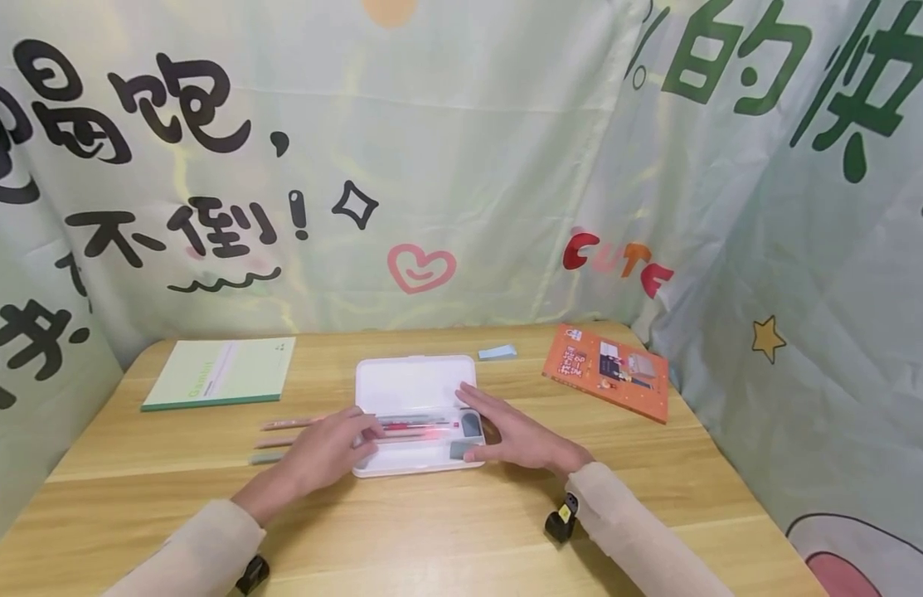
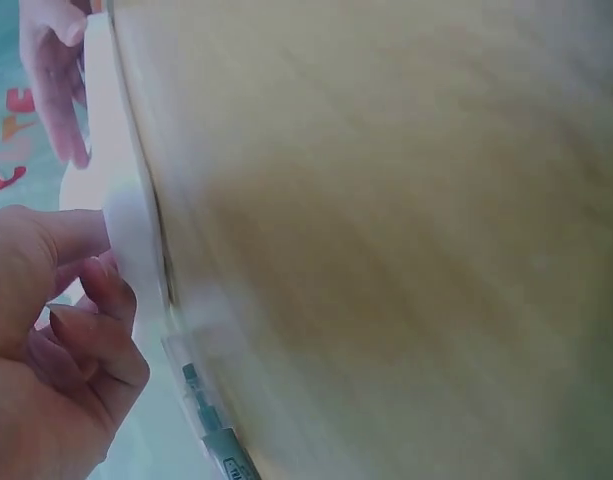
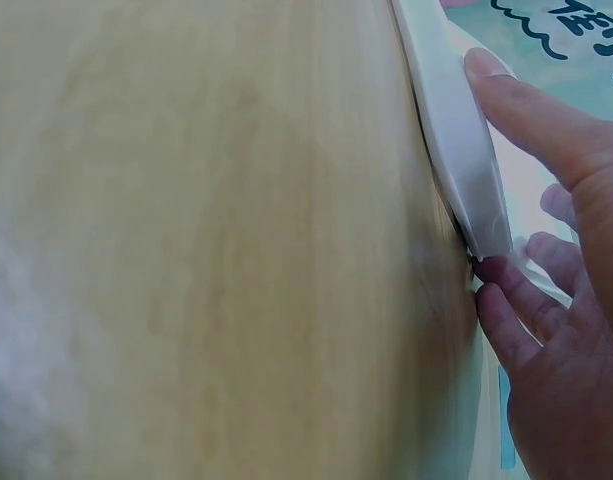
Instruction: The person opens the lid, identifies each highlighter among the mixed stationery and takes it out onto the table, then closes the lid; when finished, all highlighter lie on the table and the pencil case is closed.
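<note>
An open white pencil case (image 1: pixel 416 469) lies on the table, its lid (image 1: pixel 412 381) folded back. Inside are several slim pens, including a red one (image 1: pixel 395 426), and two dark grey blocks, one rounded (image 1: pixel 471 424) and one squarish (image 1: pixel 458 450). My left hand (image 1: pixel 327 452) reaches over the case's left end with bent fingers at the pens' ends; I cannot tell if it pinches one. In the left wrist view its curled fingers (image 2: pixel 101 345) sit beside the case wall. My right hand (image 1: pixel 524 431) grips the right end, thumb (image 3: pixel 521 105) over the near wall.
Left of the case lie two pinkish pencils (image 1: pixel 282 424) (image 1: pixel 270 444) and a grey-green marker (image 1: pixel 265 458). A pale green notebook (image 1: pixel 222 373) is at the back left, an orange book (image 1: pixel 610 373) at the back right. A light blue strip (image 1: pixel 497 352) lies behind the case.
</note>
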The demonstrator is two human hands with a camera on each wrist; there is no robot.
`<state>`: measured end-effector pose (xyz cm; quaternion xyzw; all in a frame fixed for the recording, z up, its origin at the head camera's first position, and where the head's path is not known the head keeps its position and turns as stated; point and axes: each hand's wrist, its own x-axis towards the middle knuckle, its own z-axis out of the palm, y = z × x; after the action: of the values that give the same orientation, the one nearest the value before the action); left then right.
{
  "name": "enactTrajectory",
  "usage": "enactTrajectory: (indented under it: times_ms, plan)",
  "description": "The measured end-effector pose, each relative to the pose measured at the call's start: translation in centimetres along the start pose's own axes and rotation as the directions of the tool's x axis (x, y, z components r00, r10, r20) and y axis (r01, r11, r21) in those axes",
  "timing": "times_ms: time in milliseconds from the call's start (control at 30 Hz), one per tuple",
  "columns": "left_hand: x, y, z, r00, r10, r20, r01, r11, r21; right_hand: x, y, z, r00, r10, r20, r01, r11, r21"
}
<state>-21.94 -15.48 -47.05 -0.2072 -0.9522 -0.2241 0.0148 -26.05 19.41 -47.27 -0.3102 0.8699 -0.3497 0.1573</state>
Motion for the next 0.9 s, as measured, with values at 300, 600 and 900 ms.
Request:
enactTrajectory:
  times_ms: [300,600,900]
  plan:
    - [0.0,0.9,-0.3,1.000,0.004,-0.024,-0.002,0.994,0.108,0.0,0.1,0.0,1.000,-0.006,-0.006,0.006,1.000,-0.008]
    - [0.0,1.0,0.0,0.995,-0.090,0.041,0.090,0.996,-0.011,0.0,0.0,0.1,1.000,-0.001,-0.002,0.001,1.000,-0.004]
    - [0.0,1.0,-0.5,0.992,-0.103,0.079,0.108,0.992,-0.062,-0.1,0.1,0.1,1.000,0.003,-0.004,-0.003,1.000,-0.001]
